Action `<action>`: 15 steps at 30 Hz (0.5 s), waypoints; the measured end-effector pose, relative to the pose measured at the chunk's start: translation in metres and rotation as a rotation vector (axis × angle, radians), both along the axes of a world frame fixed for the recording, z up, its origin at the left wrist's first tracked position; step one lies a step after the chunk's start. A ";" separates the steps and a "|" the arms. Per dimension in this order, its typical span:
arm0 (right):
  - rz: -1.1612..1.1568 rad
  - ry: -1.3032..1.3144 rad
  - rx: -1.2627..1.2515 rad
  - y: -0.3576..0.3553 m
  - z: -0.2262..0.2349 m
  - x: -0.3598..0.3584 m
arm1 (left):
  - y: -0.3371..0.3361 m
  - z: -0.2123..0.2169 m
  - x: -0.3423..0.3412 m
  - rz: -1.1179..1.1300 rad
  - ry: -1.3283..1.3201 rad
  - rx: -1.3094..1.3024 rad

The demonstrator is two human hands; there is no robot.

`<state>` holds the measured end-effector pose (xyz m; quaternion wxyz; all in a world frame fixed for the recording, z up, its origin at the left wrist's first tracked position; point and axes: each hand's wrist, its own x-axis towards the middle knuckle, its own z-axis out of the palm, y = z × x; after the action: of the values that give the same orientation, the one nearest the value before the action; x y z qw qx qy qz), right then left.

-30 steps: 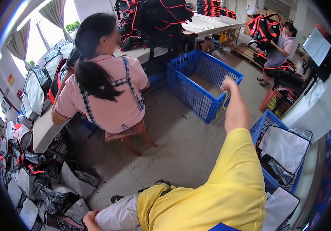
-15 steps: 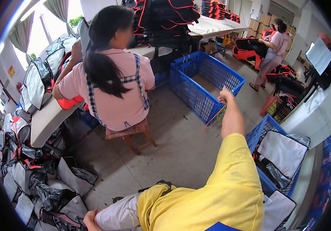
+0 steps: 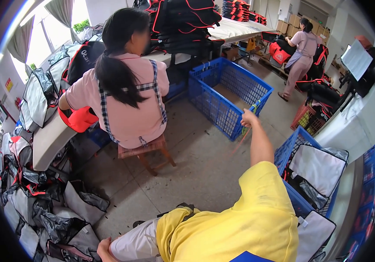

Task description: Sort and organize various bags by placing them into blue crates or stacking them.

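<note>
My right arm, in a yellow sleeve, reaches forward to the near right corner of a blue mesh crate (image 3: 211, 98) on the floor. There my right hand (image 3: 249, 118) is closed on a yellow-green strap (image 3: 255, 105) that runs to the crate's rim. A thin orange strand hangs below the hand, blurred. At the lower left my left hand (image 3: 104, 249) lies beside my light trouser leg, close to a pile of grey, black and red bags (image 3: 43, 209). Its fingers are mostly hidden.
A co-worker in pink (image 3: 130, 105) sits on a wooden stool (image 3: 144, 150) ahead, at a bench (image 3: 48, 142). Another person (image 3: 303, 48) stands at the far right. A second blue crate (image 3: 299, 139) with bags stands by my right side. Black bags (image 3: 183, 26) are stacked behind.
My right hand has come slightly lower and nearer, still at the crate's corner. The seated co-worker's raised left arm has dropped, and a black bag shows there. The standing person has turned away.
</note>
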<state>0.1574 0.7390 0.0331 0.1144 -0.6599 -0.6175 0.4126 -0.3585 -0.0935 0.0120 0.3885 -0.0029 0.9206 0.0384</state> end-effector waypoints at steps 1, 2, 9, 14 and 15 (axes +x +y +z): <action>0.024 0.007 -0.011 -0.007 -0.012 0.000 | -0.004 -0.008 -0.004 -0.019 0.006 0.011; 0.029 0.016 -0.039 -0.017 -0.027 0.001 | -0.008 -0.016 -0.008 -0.036 0.011 0.019; 0.138 -0.204 -0.255 -0.090 -0.105 0.023 | -0.031 -0.026 -0.001 -0.103 0.071 -0.008; 0.214 -0.279 -0.338 -0.105 -0.125 0.040 | -0.001 0.003 0.016 -0.147 0.107 -0.081; 0.244 -0.297 -0.363 -0.104 -0.126 0.038 | -0.001 0.006 0.018 -0.095 0.077 -0.090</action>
<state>0.1950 0.6353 -0.0930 -0.1485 -0.6434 -0.6184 0.4261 -0.3402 -0.0944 0.0181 0.3536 0.0250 0.9348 -0.0215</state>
